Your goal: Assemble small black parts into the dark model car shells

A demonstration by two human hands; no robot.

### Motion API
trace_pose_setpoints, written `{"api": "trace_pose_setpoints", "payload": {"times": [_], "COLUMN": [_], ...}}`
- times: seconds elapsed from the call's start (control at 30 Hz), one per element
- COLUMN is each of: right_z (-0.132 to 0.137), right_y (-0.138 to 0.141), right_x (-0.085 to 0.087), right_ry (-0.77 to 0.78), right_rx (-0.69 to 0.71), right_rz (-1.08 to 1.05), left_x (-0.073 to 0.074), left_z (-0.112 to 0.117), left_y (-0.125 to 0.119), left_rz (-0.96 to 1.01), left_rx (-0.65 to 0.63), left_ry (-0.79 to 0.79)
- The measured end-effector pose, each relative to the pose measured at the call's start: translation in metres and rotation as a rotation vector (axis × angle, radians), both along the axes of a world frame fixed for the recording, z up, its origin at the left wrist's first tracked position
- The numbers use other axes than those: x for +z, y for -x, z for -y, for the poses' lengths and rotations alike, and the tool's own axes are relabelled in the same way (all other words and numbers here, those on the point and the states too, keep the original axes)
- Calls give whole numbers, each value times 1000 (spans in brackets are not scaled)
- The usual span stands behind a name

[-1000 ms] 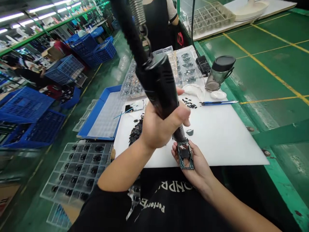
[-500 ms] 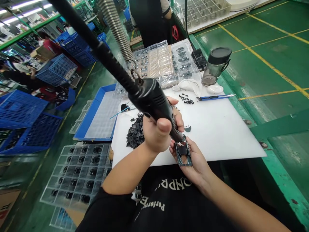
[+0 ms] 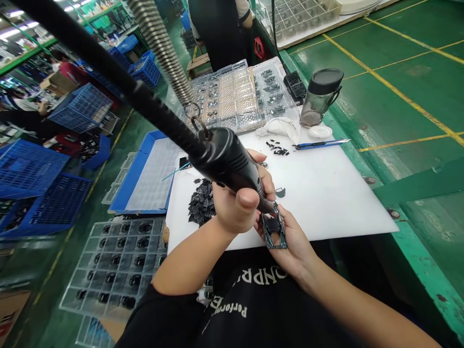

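Here, item by item: the left hand (image 3: 235, 203) gripped a black handheld rotary tool (image 3: 232, 164), its fingers (image 3: 259, 166) wrapped closed around the body and the thumb laid along it. A black cable ran up from the tool's rear beside a coiled metal spring (image 3: 157, 48), linked to the tool by a small hook. The tool's narrow tip met the upper end of a dark rectangular metal frame (image 3: 273, 232). That frame lay in the right hand (image 3: 293, 246), over the near edge of the white tabletop (image 3: 326, 203), held between curled fingers and thumb, neither fully open nor tightly clenched.

Nearby on the tabletop: a heap of black flakes (image 3: 201, 203) left of the hands, a small curved dark piece (image 3: 280, 192) just above the frame, and scattered black bits (image 3: 277, 149) farther up. Beyond these lay a blue utility knife (image 3: 321, 143) and a lidded glass tumbler (image 3: 321, 99). Clear blister trays (image 3: 232, 99) stood at the far edge, a blue-rimmed tray (image 3: 145, 176) to the left, and a clear tray of black parts (image 3: 116, 263) lower left. A co-worker (image 3: 217, 34) stood beyond.
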State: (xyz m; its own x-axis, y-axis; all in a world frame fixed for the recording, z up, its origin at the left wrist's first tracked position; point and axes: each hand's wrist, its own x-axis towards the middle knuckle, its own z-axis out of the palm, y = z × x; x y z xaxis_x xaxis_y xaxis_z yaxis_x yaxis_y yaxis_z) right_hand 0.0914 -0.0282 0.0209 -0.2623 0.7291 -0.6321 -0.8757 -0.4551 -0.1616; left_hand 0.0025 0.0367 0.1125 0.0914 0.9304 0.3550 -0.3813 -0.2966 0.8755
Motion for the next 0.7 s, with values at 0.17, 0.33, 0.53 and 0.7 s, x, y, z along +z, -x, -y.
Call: {"api": "trace_pose_setpoints", "payload": {"times": [0.17, 0.33, 0.53, 0.7], "right_z": [0, 0, 0, -1], "right_y": [0, 2, 3, 4], "right_x": [2, -1, -5, -2], "right_ry": [-34, -79, -82, -83], "right_rx": [-20, -28, -43, -55], "right_rz": [-29, -47, -36, -38], "left_x": [-5, -13, -19, -17], "left_z": [1, 3, 6, 6], "left_y": [2, 5, 6, 4], "left_rz": [14, -12, -31, -51], "left_rx": [-68, -95, -83, -49], "left_ry": [-69, -131, -173, -202]}}
